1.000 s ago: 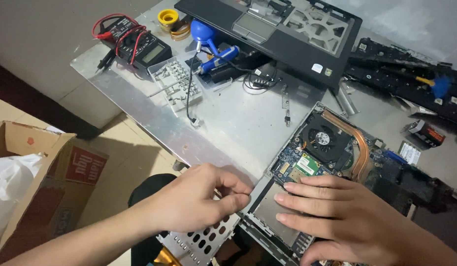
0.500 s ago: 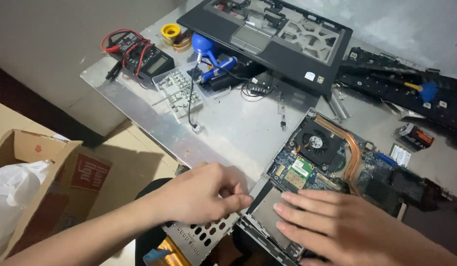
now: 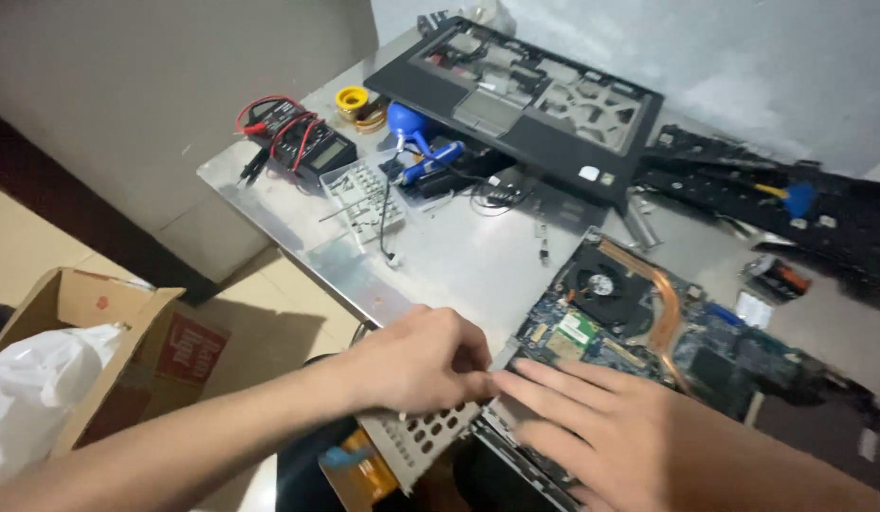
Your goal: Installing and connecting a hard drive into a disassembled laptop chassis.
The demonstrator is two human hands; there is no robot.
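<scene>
An opened laptop base (image 3: 649,332) lies on the metal table (image 3: 459,256), its motherboard, fan and copper heat pipe exposed. My right hand (image 3: 611,436) lies flat on the near corner of the base, fingers spread. My left hand (image 3: 421,360) is closed on the edge of a perforated metal drive caddy (image 3: 416,436) that sticks out from the side of the base, past the table's front edge. An orange piece shows under the caddy.
A laptop palmrest frame (image 3: 535,104) leans at the back. A multimeter with red leads (image 3: 302,142), a solder spool (image 3: 352,99), a blue air blower (image 3: 407,123) and a clear parts tray (image 3: 364,190) lie at the left. A cardboard box with a white bag (image 3: 70,360) stands on the floor.
The view has shifted so the table sits further right. The perforated caddy has come further out of the laptop's side under my left hand. My right hand stays pressed on the base.
</scene>
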